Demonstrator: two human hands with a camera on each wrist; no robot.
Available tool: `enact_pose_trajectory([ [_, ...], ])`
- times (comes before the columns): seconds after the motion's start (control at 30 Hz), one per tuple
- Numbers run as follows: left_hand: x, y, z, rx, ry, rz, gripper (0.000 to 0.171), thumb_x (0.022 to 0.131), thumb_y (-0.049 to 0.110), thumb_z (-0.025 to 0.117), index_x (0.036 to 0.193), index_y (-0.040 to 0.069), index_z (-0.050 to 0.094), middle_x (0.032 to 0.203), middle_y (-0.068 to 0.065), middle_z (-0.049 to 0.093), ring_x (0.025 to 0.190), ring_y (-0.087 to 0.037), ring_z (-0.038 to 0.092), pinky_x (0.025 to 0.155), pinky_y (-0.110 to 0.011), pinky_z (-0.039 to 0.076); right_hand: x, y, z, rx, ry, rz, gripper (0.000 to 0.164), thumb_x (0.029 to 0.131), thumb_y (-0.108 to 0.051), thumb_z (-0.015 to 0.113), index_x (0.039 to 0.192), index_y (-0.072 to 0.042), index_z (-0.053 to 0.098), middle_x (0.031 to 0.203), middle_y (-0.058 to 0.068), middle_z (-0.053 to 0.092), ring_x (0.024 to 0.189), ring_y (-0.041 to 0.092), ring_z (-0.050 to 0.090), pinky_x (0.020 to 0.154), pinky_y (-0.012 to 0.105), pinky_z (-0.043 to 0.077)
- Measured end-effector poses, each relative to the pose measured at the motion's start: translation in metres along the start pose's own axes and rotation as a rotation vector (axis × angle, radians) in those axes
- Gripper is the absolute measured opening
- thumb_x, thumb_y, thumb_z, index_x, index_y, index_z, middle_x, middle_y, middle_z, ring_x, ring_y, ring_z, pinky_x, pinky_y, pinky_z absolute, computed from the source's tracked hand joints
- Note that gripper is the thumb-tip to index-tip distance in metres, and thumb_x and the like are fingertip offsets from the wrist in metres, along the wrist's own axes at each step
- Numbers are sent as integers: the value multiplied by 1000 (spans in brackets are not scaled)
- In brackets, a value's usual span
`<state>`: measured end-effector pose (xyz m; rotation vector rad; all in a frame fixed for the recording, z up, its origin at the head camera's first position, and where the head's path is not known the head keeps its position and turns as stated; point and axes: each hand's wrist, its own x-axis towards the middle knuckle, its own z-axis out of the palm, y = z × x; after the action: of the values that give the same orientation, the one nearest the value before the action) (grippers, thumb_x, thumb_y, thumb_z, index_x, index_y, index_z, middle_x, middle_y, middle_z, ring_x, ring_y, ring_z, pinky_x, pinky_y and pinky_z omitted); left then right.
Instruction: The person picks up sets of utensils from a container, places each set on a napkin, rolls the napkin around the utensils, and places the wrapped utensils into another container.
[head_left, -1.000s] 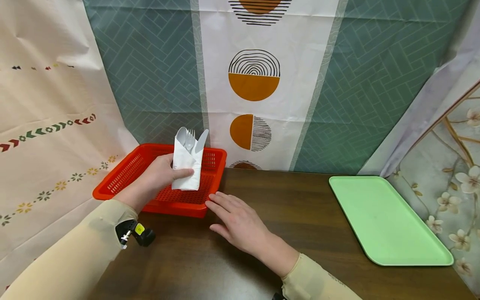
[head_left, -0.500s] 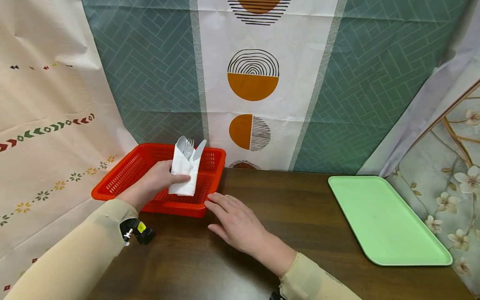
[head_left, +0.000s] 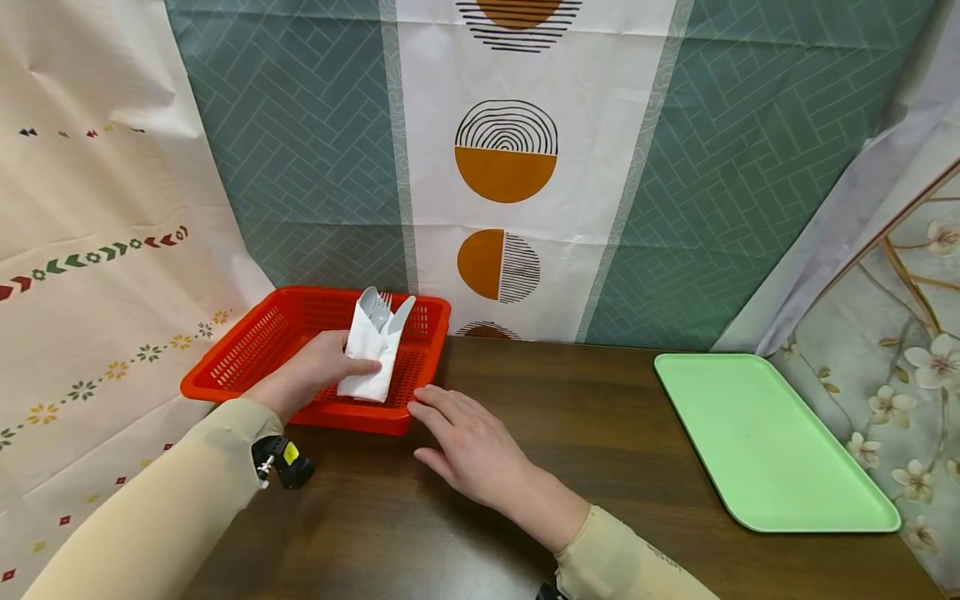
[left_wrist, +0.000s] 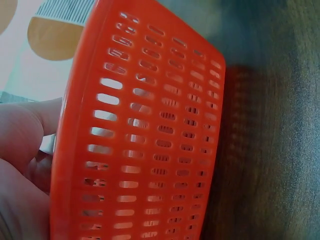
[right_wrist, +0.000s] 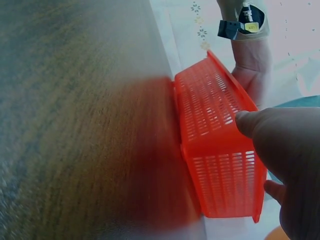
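Note:
My left hand (head_left: pixel 318 367) pinches a folded white napkin (head_left: pixel 367 343) over the red plastic basket (head_left: pixel 258 329), thumb across its front. From the napkin's top stick out a grey plastic spoon (head_left: pixel 369 300), a fork (head_left: pixel 383 310) and a knife (head_left: pixel 402 315). The packet tilts slightly and its lower end sits within the basket's outline; contact with the floor cannot be told. In the left wrist view the basket's slotted wall (left_wrist: pixel 150 150) hides most of the packet. My right hand (head_left: pixel 476 450) is at the basket's near right corner, fingers extended, fingertips at the rim.
A light green tray (head_left: pixel 772 442) lies on the right side of the dark wooden table (head_left: pixel 585 433). Behind the table hangs a patterned cloth (head_left: pixel 502 275), with a cream cloth (head_left: pixel 112 250) on the left and a floral one (head_left: pixel 892 408) on the right.
My left hand has lowered the napkin packet towards the basket, first moving a little left, then slightly back to the right. The right hand stays at the corner.

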<state>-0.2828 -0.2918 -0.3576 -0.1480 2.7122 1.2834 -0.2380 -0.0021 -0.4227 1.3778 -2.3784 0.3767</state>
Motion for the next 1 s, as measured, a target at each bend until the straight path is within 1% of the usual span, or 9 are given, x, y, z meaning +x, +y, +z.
enact_pose_trajectory([
  [0.1, 2, 0, 0, 8, -12, -17, 68, 97, 29, 85, 150, -2, 58, 140, -23, 67, 115, -36, 63, 102, -47, 55, 0, 1, 0, 1, 2, 0, 59, 106, -36, 76, 158, -12, 59, 164, 5, 54, 154, 20, 47, 129, 35, 30],
  [0.33, 6, 0, 4, 81, -27, -49, 75, 95, 35, 87, 154, 1, 56, 147, -23, 65, 118, -36, 62, 109, -53, 52, -1, 1, 0, 6, -7, 5, 59, 107, -36, 75, 158, -13, 59, 164, 5, 54, 155, 19, 46, 129, 35, 29],
  [0.57, 11, -3, 6, 114, -46, -64, 77, 93, 37, 88, 154, 3, 56, 146, -21, 65, 118, -35, 63, 110, -55, 51, 0, 0, 0, 1, -17, 8, 60, 106, -37, 76, 158, -14, 58, 164, 5, 54, 154, 21, 48, 128, 36, 32],
  [0.73, 18, -5, 9, 149, -65, -55, 74, 93, 37, 88, 152, 1, 58, 143, -22, 67, 117, -35, 62, 110, -56, 51, 0, 0, 1, -2, -8, 8, 60, 106, -35, 76, 158, -13, 59, 163, 6, 54, 153, 22, 49, 129, 36, 32],
  [0.83, 21, -5, 11, 166, -74, -65, 74, 93, 35, 88, 151, 1, 58, 143, -22, 66, 117, -35, 61, 110, -56, 50, 0, 0, 1, 0, -4, 5, 60, 105, -35, 77, 158, -13, 59, 163, 5, 54, 153, 21, 48, 129, 35, 31],
  [1.0, 19, 0, 12, 181, -81, -86, 80, 91, 35, 90, 155, 1, 55, 148, -23, 63, 119, -36, 61, 114, -59, 48, 0, 1, 1, -8, -4, 3, 59, 105, -35, 76, 158, -13, 59, 163, 5, 55, 156, 20, 44, 130, 34, 28],
])
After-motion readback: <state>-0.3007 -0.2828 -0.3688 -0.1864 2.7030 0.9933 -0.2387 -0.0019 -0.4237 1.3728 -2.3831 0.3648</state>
